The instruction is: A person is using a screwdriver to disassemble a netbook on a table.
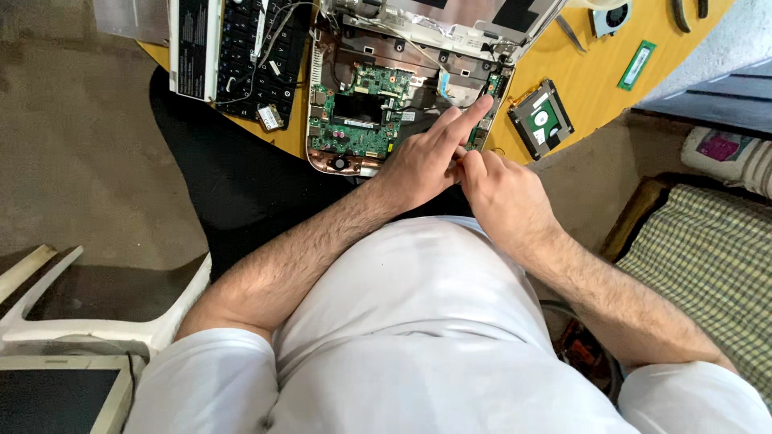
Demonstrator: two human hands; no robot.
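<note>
White shirt point(418, 321) | left hand point(422, 161) forefinger out on green board point(358, 112) | right hand point(503, 193) curled, grip unclear

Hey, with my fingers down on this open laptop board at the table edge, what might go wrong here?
1. The left hand presses bare fingers onto the green motherboard; static or pressure may harm it.
2. The opened laptop base overhangs the table edge and might tip.
3. The hard drive sits near that edge too.

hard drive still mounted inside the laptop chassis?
No: the hard drive lies loose on the yellow table, to the right of the opened laptop, while both hands work at the laptop's right edge.
</note>
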